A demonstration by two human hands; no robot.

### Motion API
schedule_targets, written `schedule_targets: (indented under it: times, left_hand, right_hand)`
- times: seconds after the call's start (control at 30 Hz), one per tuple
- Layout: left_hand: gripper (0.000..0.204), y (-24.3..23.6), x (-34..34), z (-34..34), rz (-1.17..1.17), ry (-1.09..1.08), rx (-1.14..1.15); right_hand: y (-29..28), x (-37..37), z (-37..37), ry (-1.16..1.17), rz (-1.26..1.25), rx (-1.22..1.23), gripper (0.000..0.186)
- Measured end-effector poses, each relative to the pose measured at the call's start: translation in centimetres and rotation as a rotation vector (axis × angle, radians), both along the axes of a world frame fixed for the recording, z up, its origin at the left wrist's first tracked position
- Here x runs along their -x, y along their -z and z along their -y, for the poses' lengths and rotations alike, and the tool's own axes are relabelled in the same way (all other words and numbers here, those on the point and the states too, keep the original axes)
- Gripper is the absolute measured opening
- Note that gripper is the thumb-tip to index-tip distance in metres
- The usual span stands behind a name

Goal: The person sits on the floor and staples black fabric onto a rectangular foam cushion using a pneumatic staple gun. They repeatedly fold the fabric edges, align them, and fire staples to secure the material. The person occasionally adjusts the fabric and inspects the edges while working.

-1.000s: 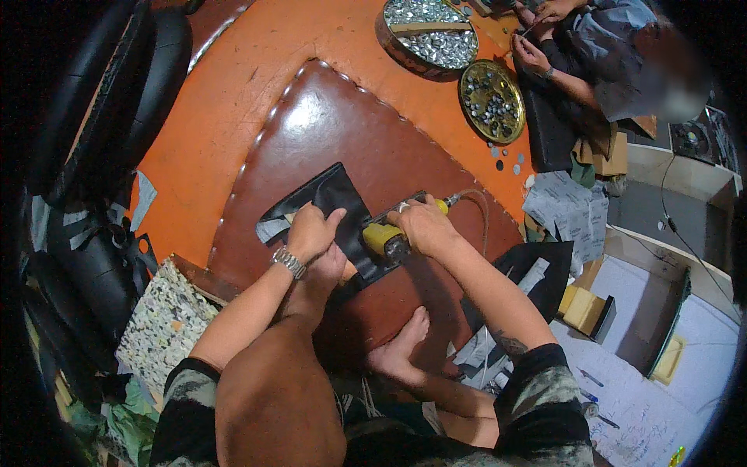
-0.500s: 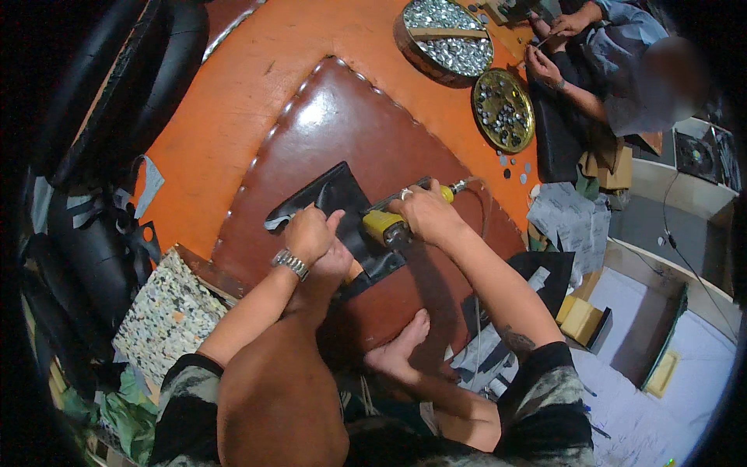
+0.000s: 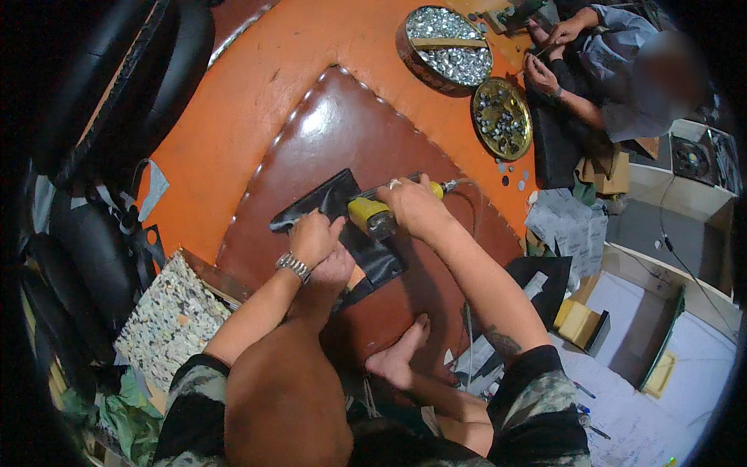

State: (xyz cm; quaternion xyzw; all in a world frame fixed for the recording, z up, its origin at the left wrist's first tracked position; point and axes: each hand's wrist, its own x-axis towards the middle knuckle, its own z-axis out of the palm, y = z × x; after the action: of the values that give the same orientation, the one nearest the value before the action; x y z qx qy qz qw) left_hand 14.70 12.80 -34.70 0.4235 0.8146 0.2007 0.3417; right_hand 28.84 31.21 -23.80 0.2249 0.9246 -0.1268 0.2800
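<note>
A piece covered in black vinyl (image 3: 381, 266) lies at a slant on a brown padded board (image 3: 327, 117). My left hand (image 3: 311, 238), with a metal watch at its wrist, is closed on the left edge of the vinyl piece, just above my foot (image 3: 333, 268). What exactly its fingers pinch is partly hidden. In my right hand (image 3: 416, 208) is a yellow air staple gun (image 3: 369, 215), its body over the black piece. I cannot tell whether its nose touches the vinyl. An air hose (image 3: 471, 187) runs from the gun's back end.
A round tin of shiny metal buttons (image 3: 459, 66) and a gold tray (image 3: 481, 138) stand at the far right, near another person's hands (image 3: 545, 74). Black padded parts (image 3: 167, 78) stack up on the left, beside speckled foam (image 3: 171, 315). Open boxes (image 3: 634, 327) lie at right.
The staple gun and my right hand have shifted a little left and away from me over the vinyl piece. My left hand keeps its grip at the edge.
</note>
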Motion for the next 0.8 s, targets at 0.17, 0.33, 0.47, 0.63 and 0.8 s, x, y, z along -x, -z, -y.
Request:
schedule_targets:
  times: [0.17, 0.33, 0.47, 0.63, 0.8]
  left_hand:
    - [0.06, -0.4, 1.4, -1.5, 0.053, 0.062, -0.04]
    - [0.065, -0.7, 3.2, -4.5, 0.254, 0.058, -0.101]
    - [0.067, -0.7, 4.4, -5.0, 0.503, 0.124, 0.07]
    - [0.073, -2.9, 1.0, -2.3, 1.051, -0.132, 0.452]
    - [0.07, -4.1, -4.3, -0.9, 0.871, 0.039, 0.571]
  right_hand:
    - [-0.4, -5.6, -1.1, 0.377, -0.119, -0.044, 0.055]
    - [1.5, -12.9, 1.7, 0.59, -0.172, -0.277, 0.072]
    - [4.1, -14.4, 9.8, 0.79, -0.282, 0.094, 0.073]
    - [8.0, -14.2, 13.5, 1.187, -0.52, 0.505, 0.066]
    - [10.3, -15.1, 13.9, 1.312, -0.738, 0.812, 0.076]
